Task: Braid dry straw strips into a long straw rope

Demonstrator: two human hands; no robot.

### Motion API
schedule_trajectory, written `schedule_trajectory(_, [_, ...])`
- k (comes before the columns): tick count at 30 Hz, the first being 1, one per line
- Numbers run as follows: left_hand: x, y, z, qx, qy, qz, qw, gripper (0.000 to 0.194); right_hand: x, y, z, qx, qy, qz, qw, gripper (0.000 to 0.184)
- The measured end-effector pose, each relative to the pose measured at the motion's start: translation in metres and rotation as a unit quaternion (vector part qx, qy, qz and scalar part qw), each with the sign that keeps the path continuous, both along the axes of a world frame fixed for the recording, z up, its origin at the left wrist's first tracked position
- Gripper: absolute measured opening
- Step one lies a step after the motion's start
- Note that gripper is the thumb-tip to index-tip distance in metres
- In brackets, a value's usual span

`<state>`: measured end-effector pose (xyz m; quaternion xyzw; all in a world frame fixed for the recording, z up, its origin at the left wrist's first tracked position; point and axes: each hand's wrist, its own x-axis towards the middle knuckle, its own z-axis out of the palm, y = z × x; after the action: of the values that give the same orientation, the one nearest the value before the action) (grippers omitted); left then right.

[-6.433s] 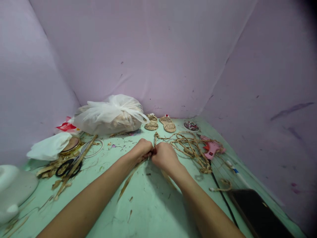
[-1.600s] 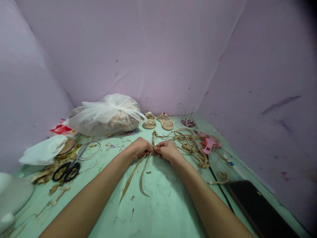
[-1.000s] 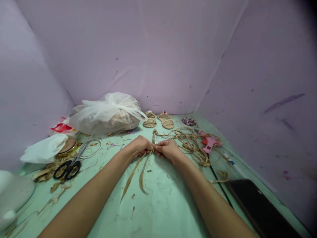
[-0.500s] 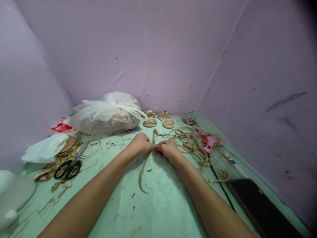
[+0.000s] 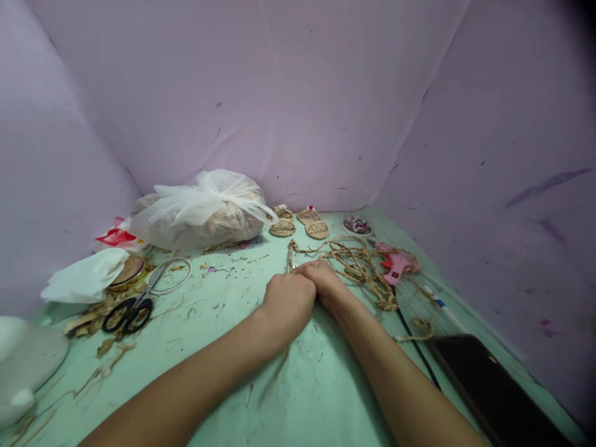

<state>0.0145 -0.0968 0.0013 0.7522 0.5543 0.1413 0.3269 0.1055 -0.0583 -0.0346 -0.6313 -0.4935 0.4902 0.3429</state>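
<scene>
My left hand (image 5: 289, 307) is closed in a fist with its back toward me, pressed against the right hand. A loose fibre strand (image 5: 278, 375) trails out below it toward me. My right hand (image 5: 321, 277) is closed at the end of a twisted plant-fibre cord (image 5: 290, 253), which rises just beyond the knuckles. From there the cord runs right into a loose tangle (image 5: 361, 267). The fingertips of both hands are hidden behind the knuckles.
At the back stand a white plastic bag (image 5: 200, 214), two small woven slippers (image 5: 313, 223) and a dish of beads (image 5: 357, 226). Scissors (image 5: 135, 308) and a white ring (image 5: 174, 287) lie left. Right are a pink glue gun (image 5: 395, 264) and a dark phone (image 5: 493, 385).
My left hand has moved right and toward me, over the strand and against the right hand. The strand's tail has shifted and blurred. The right hand stays near its place.
</scene>
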Motion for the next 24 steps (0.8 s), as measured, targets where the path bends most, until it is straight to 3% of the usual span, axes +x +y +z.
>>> schedule_trajectory(4, [-0.015,0.013,0.016,0.046,0.035,0.008,0.998,0.004,0.001,-0.002,0.002,-0.025,0.06,-0.027,0.997,0.009])
schedule_trajectory(7, [-0.033,0.035,0.024,0.016,0.002,0.089,0.996,0.002,0.001,-0.003,0.007,-0.024,0.064,-0.02,0.997,0.009])
schedule_trajectory(9, [-0.041,0.048,0.021,-0.1,-0.087,0.154,0.979,0.012,0.001,-0.003,0.009,-0.029,0.065,-0.017,0.997,0.009])
schedule_trajectory(12, [-0.043,0.06,0.006,-0.312,-0.228,0.154,0.91,0.013,0.001,-0.004,0.012,-0.033,0.074,-0.016,0.997,0.008])
schedule_trajectory(14, [-0.04,0.062,-0.003,-0.394,-0.288,0.125,0.864,0.009,0.001,-0.004,0.012,-0.035,0.084,-0.019,0.996,0.006])
schedule_trajectory(16, [-0.037,0.061,-0.009,-0.424,-0.302,0.116,0.846,0.008,0.001,-0.003,0.012,-0.036,0.084,-0.016,0.996,0.006])
schedule_trajectory(18, [-0.035,0.059,-0.01,-0.401,-0.285,0.118,0.863,0.011,0.002,-0.002,0.009,-0.031,0.07,-0.001,0.997,0.007])
schedule_trajectory(20, [-0.035,0.057,-0.009,-0.346,-0.244,0.123,0.898,0.013,0.002,-0.001,0.004,-0.009,0.026,0.019,0.999,0.009])
schedule_trajectory(24, [-0.034,0.054,-0.004,-0.259,-0.13,0.137,0.947,0.019,0.003,0.001,-0.004,0.104,-0.117,0.055,0.986,0.012])
